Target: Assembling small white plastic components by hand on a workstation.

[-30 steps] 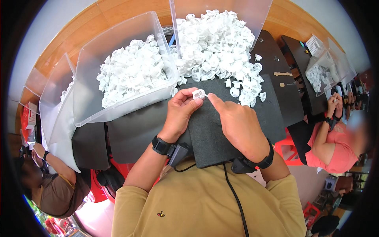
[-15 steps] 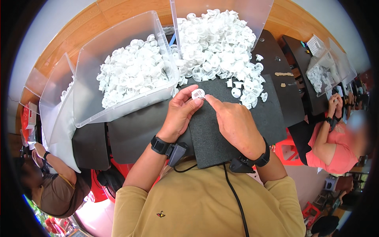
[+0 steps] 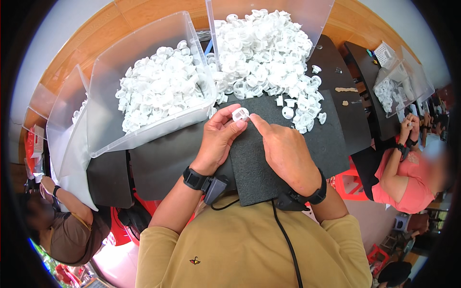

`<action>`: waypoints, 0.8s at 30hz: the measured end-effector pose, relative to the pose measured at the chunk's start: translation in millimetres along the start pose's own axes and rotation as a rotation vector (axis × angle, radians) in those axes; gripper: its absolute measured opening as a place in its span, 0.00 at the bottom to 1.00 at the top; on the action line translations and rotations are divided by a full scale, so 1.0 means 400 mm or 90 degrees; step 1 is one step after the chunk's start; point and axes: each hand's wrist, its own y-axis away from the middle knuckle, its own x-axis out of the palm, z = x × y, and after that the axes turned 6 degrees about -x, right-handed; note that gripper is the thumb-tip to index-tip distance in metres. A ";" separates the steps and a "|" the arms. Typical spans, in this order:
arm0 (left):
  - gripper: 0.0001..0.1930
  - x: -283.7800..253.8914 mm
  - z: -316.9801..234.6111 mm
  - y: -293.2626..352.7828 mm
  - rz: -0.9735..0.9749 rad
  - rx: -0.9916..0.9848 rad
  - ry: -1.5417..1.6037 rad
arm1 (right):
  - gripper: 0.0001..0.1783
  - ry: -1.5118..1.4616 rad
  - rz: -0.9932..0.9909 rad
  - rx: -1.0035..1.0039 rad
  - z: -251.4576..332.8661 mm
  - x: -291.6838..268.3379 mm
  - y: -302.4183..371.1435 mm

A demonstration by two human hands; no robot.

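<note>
White plastic fitting [image 3: 240, 114], windowed side facing up, long axis unclear

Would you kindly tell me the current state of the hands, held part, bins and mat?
Left hand: closed, pinching the white part.
White part: held up in that hand.
Right hand: index finger extended toward the part, contact unclear.
Bin left of the mat: open, heaped with white pieces.
Bin beyond the mat: open, pieces spilling out.
Dark mat: flat, pieces on its far edge.
</note>
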 end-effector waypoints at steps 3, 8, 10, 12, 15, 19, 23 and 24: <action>0.21 0.004 -0.001 0.002 0.000 0.004 0.006 | 0.24 0.002 -0.004 -0.003 0.004 -0.002 0.003; 0.21 0.003 -0.004 0.002 -0.008 0.016 -0.002 | 0.24 0.028 0.011 0.011 0.018 -0.011 0.006; 0.21 0.000 -0.001 0.001 -0.004 0.019 -0.003 | 0.24 0.018 0.004 0.006 0.017 -0.007 0.004; 0.21 -0.002 -0.001 0.001 0.000 0.021 -0.004 | 0.24 0.008 -0.004 0.002 0.015 -0.003 0.002; 0.21 -0.003 -0.001 0.001 0.002 0.023 -0.007 | 0.24 0.007 -0.004 0.002 0.016 0.000 -0.002; 0.21 -0.005 0.002 0.000 0.000 0.027 -0.011 | 0.24 -0.006 0.000 0.021 0.015 0.007 -0.005; 0.21 -0.005 0.006 -0.003 -0.004 0.031 -0.002 | 0.24 0.016 -0.012 0.007 0.013 0.009 -0.006; 0.21 -0.006 0.007 -0.004 -0.005 0.031 -0.002 | 0.24 0.016 -0.012 0.008 0.017 0.007 -0.006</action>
